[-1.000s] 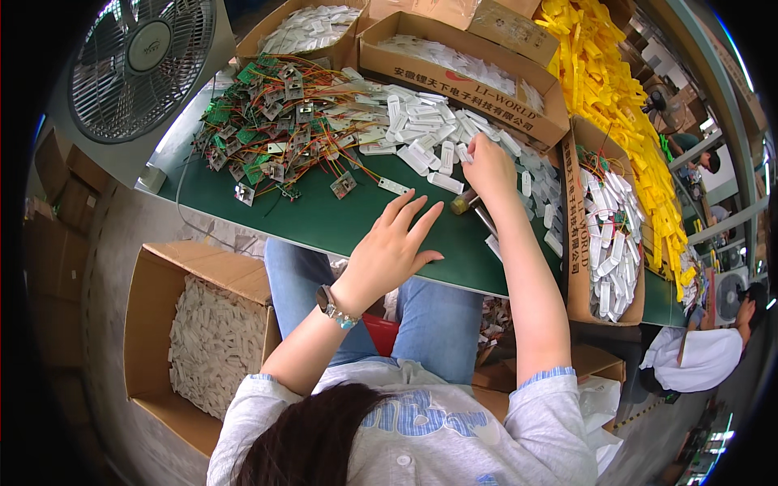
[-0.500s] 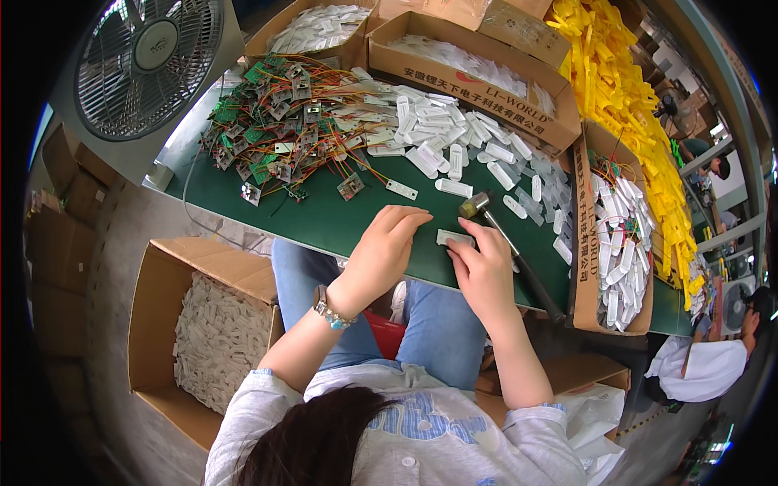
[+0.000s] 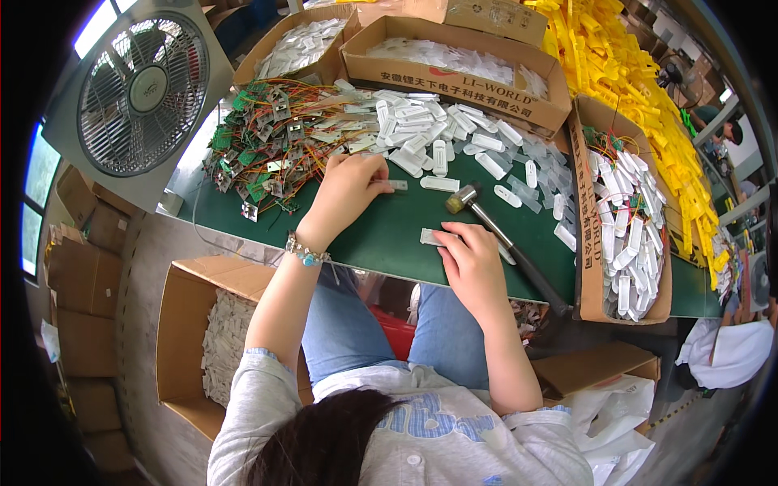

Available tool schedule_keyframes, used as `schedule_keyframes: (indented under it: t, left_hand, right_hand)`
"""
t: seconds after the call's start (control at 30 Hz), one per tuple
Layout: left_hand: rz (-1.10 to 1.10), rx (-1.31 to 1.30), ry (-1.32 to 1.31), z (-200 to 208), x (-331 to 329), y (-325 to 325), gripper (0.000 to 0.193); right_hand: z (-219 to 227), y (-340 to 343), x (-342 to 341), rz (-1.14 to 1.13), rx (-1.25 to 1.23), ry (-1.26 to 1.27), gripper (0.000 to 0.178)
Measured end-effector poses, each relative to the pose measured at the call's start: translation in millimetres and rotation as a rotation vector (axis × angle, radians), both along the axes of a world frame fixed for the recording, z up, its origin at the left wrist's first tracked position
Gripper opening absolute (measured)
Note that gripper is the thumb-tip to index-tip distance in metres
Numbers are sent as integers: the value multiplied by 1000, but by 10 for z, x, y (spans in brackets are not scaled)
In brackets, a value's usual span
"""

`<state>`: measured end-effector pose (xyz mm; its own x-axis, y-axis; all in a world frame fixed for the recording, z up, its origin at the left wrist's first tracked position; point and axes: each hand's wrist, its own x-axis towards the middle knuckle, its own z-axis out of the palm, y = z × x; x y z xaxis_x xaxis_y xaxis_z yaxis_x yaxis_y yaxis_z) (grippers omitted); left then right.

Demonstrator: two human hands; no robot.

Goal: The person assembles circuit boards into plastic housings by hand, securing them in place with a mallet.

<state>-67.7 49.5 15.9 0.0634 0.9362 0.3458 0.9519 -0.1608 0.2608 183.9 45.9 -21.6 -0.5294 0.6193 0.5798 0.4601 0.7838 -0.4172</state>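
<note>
My left hand [image 3: 350,194], wearing a beaded bracelet, reaches to the near edge of the wired circuit boards. Its fingers close on the end of a small pale strip board [image 3: 397,185], part of which is hidden by the fingertips. Nearer me, my right hand [image 3: 474,263] pinches a small white plastic casing [image 3: 429,236] against the green table [image 3: 369,243]. A hammer [image 3: 506,240] with a dark handle lies just beyond and to the right of that hand. Loose white casings [image 3: 440,184] lie ahead of both hands.
A tangle of wired circuit boards [image 3: 267,146] covers the table's left. Open cartons of plastic parts [image 3: 454,89] line the back. At right stand a carton of wired casings [image 3: 624,235] and a yellow heap [image 3: 624,105]. A fan [image 3: 146,89] stands at left, a floor carton [image 3: 190,324] below.
My left hand has moved forward and left, away from my right hand, to the strip board by the wired pile. My right hand keeps its hold on the white casing. The whole view has shifted slightly.
</note>
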Motion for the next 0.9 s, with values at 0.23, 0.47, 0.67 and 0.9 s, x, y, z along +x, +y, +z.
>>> schedule_keyframes:
  t: [0.23, 0.47, 0.67, 0.9]
  left_hand:
    - [153, 608, -1261, 319, -196, 404, 13]
    - [-194, 350, -926, 538, 171, 193, 5]
    - [-392, 210, -314, 132, 528, -156, 11]
    - [-323, 131, -343, -102, 583, -329, 9]
  right_hand:
    - [-30, 0, -3, 34, 16, 19, 31]
    - [49, -9, 18, 22, -90, 16, 52]
    - [-58, 18, 15, 7, -177, 104, 69]
    - [24, 3, 16, 43, -156, 68, 62]
